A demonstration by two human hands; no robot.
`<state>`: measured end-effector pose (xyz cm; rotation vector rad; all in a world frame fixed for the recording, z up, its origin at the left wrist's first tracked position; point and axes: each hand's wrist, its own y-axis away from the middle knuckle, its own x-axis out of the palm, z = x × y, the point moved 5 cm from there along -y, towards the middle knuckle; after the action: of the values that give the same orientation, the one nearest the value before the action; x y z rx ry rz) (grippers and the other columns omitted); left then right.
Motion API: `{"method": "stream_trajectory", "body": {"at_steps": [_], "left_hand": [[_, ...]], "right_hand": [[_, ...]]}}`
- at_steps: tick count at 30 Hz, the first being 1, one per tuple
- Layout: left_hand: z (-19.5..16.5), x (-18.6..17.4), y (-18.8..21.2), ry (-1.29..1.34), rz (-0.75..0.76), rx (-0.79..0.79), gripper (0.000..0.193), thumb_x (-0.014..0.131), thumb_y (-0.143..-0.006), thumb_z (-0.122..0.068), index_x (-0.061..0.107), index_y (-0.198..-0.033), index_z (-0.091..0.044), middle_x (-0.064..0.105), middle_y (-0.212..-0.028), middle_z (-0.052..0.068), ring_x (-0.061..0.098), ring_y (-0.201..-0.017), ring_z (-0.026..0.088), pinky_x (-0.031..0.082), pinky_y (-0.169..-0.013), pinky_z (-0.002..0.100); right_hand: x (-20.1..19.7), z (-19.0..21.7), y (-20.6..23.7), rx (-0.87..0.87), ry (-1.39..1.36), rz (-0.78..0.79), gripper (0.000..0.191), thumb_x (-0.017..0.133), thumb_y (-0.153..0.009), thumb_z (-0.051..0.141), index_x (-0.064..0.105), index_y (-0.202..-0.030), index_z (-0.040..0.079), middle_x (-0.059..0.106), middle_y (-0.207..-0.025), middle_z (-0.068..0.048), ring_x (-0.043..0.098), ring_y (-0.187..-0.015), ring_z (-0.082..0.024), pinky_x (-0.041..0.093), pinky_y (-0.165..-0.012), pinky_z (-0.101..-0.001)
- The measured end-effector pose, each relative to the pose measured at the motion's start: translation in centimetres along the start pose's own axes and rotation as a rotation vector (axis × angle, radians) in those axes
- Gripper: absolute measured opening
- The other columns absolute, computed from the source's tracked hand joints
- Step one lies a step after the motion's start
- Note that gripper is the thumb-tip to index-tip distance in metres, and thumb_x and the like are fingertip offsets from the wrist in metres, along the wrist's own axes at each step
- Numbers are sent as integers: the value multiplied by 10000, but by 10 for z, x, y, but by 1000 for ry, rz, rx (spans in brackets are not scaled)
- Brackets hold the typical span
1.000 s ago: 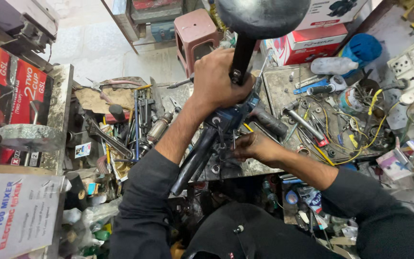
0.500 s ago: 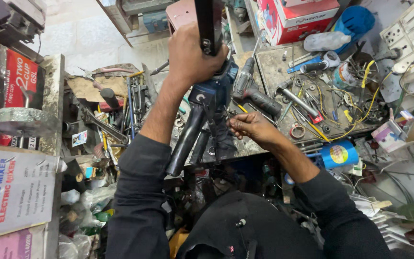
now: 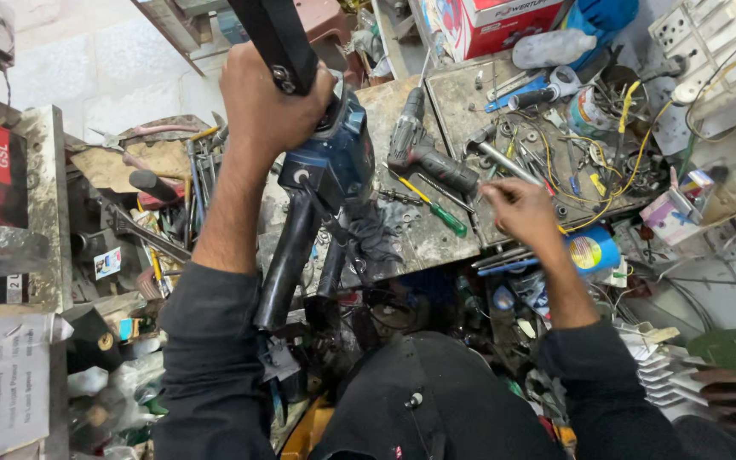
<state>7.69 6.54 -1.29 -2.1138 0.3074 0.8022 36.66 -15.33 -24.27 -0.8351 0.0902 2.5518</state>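
While your left hand [image 3: 261, 102] is raised toward twelve o'clock, it is clenched in a full fist around a long black handle [image 3: 278, 38] that runs up out of the frame. Just below that fist, at about five o'clock from it, sits the blue power tool [image 3: 334, 162] — its body touching your hand, with a thick black side grip [image 3: 287, 264] slanting down toward seven o'clock, past your dark sleeve.

Your right hand [image 3: 521, 209] is low over the metal surface [image 3: 423, 238], knuckles up, fingers curled loosely together; whether the fingertips pinch anything, I cannot tell, because they are turned away from the camera. At nine o'clock from that hand, close by, lies a screwdriver with a green handle [image 3: 447, 219], flat on the surface. At eleven o'clock from it rests a dark cordless drill [image 3: 423, 149], lying on its side. Just at four o'clock from your right hand, a blue can with a round yellow label [image 3: 594, 253] lies tipped at the edge of the surface — near your wrist. Yellow wires [image 3: 632, 166] loop across the clutter at two o'clock.
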Motion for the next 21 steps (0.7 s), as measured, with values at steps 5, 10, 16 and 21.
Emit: {"method": "stream_trajectory", "body": {"at_steps": [5, 10, 16, 21], "left_hand": [[22, -4, 5, -113, -216, 68, 259, 832, -870, -253, 660, -841, -60, 660, -793, 141, 667, -775, 365, 511, -700, 479], [58, 5, 7, -107, -176, -149, 335, 827, -871, -333, 625, -892, -67, 642, -876, 150, 644, -892, 377, 499, -813, 512], [55, 11, 14, -221, -276, -121, 362, 842, -845, -358, 641, -967, -82, 653, -929, 151, 632, -926, 392, 494, -822, 528], [44, 14, 12, -288, -328, -134, 441, 839, -813, -403, 609, -934, -47, 635, -919, 177, 621, -903, 402, 492, -798, 536]], "right_hand": [[-59, -87, -43, 62, 534, -144, 282, 687, -1013, 392, 804, -1113, 155, 743, -949, -180, 715, -865, -389, 565, -791, -467], [-62, -118, -83, 105, 776, -71, 262, 703, -976, 404, 824, -1090, 202, 749, -954, -195, 711, -882, -419, 563, -790, -517], [-58, -136, -96, 111, 828, -26, 255, 717, -943, 403, 827, -1083, 220, 755, -979, -185, 716, -891, -418, 563, -771, -538], [-56, -147, -96, 167, 780, -19, 265, 731, -966, 435, 820, -1083, 215, 757, -994, -194, 712, -910, -422, 559, -791, -536]]}}
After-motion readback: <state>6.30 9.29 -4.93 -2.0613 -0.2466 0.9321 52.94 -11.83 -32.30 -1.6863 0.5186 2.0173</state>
